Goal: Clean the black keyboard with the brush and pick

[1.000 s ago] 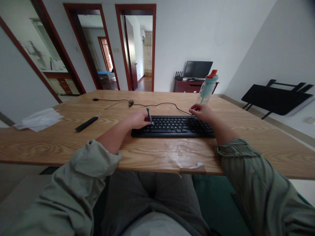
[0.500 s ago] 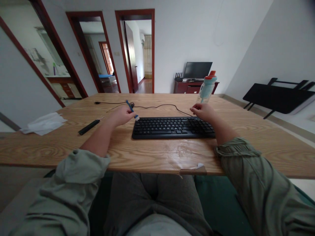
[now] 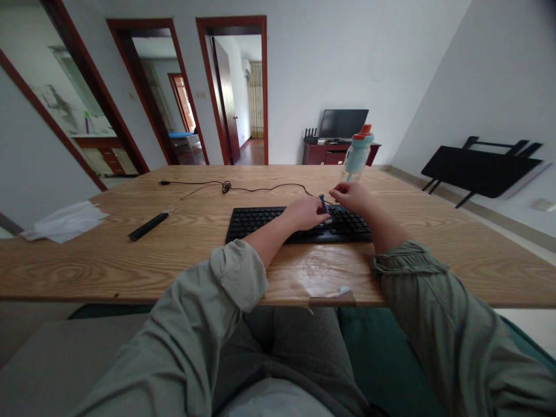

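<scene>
The left hand lies over the right half of the flat black computer keyboard, its grip pinched around a small blue-handled tool that stands nearly upright with its pale tip down among the keys. The right hand rests on the keyboard's far right corner, just beside the left; its fingers are curled, but whether they press on anything cannot be told. The left forearm crosses the keyboard's near edge and hides part of the keys.

The keyboard sits near the front middle of the pale wooden worktop. Its thin black cable runs from behind the hands leftward along the far side, with a small tangle partway. Right behind the right hand stands a light-blue plastic bottle with an orange cap, close to the hands. Well apart to the left lie a slim black stick-shaped object and, further out by the edge, a crumpled white sheet. At the worktop's front edge, below the keyboard, a glossy patch and a peeling strip of edging show.
</scene>
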`<state>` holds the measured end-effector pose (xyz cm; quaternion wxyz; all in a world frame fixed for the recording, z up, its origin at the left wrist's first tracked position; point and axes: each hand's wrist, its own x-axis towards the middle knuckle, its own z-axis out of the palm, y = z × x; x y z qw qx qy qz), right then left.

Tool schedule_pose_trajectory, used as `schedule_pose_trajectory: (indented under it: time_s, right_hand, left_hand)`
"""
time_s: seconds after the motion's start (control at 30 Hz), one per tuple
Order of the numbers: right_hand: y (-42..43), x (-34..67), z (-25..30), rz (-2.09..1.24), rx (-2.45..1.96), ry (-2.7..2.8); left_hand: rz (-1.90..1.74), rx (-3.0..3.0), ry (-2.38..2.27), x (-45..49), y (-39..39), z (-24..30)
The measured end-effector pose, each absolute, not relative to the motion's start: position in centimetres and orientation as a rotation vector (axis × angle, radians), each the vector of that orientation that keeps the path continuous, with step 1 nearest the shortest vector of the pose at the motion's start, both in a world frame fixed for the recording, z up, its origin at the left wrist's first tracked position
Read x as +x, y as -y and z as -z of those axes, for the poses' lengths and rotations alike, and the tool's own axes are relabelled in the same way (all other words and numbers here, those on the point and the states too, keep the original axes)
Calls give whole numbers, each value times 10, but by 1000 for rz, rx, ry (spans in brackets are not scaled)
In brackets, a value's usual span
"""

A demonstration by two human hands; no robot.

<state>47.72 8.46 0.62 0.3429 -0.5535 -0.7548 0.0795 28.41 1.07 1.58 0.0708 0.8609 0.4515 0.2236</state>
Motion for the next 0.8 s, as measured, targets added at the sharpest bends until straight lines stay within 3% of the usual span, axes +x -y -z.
schedule_pose_trajectory:
  time_s: [0.27, 0.8]
  right_hand:
    - [-85, 479, -3, -210, -1436, 1983]
    - [-86, 478, 1, -235, -1495, 2056]
  left_hand:
    - [-438, 2689, -1473, 262, -2, -19]
    - [-246, 2285, -1791, 115, 34, -54]
